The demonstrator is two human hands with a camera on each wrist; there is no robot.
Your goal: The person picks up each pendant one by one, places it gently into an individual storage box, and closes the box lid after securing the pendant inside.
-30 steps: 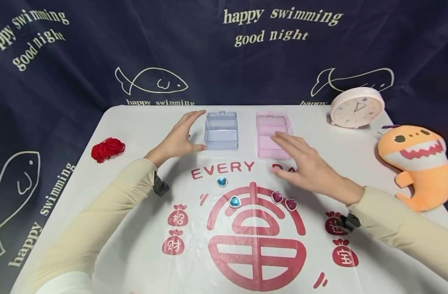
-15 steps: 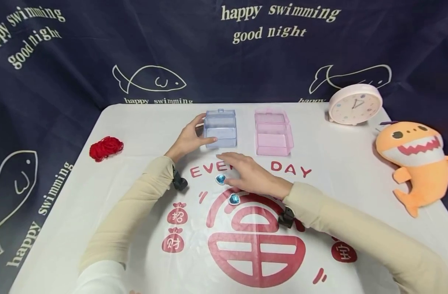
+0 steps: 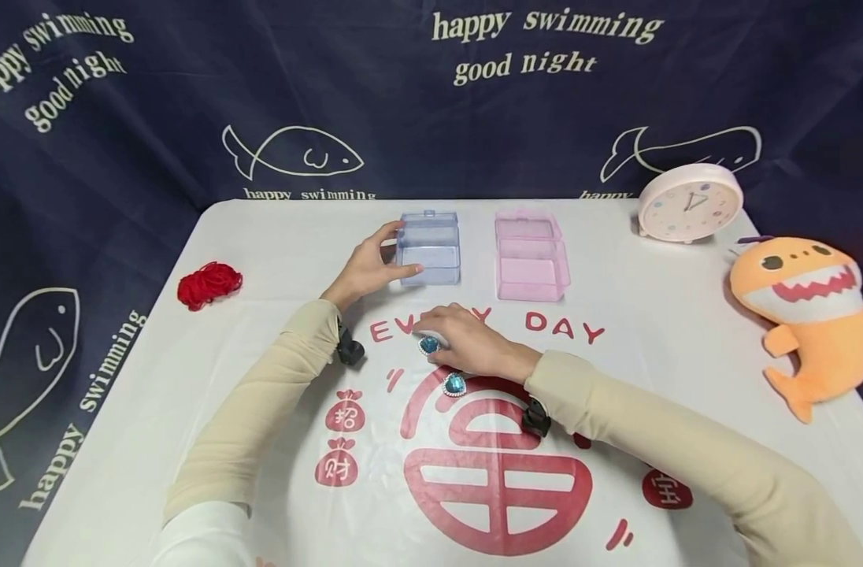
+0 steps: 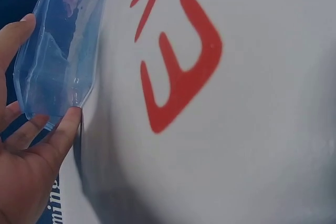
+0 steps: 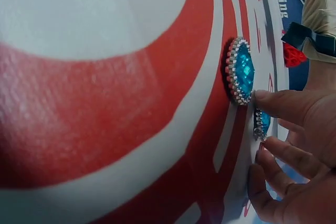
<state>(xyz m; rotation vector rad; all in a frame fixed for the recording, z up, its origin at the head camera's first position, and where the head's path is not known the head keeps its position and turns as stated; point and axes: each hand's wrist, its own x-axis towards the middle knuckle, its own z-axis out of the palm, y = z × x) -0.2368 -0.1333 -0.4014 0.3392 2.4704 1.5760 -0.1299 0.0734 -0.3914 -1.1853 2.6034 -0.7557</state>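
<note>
A person's left hand [image 3: 366, 272] grips a clear blue box [image 3: 442, 276] from its 9 o'clock side on a white worktop [image 3: 297, 244] printed in red, the grip curled with thumb on the front wall and fingertips toward the back. The right hand [image 3: 474, 342] bends low over the worktop, its grip pinching a blue heart gem [image 3: 427, 345] between thumb and fingers at 6 o'clock from the box. A second blue gem [image 3: 455, 384] lies just beside the grip, at 5 o'clock from the first. A pink box [image 3: 531, 291] stands at 3 o'clock from the blue one; both have their lids tipped back. Red yarn [image 3: 209, 285] sits well apart from the blue box at 9 o'clock. A round pink clock [image 3: 694, 205] is at 2 o'clock from the gems, and an orange plush shark [image 3: 803, 315] lies at 4 o'clock from the clock.
</note>
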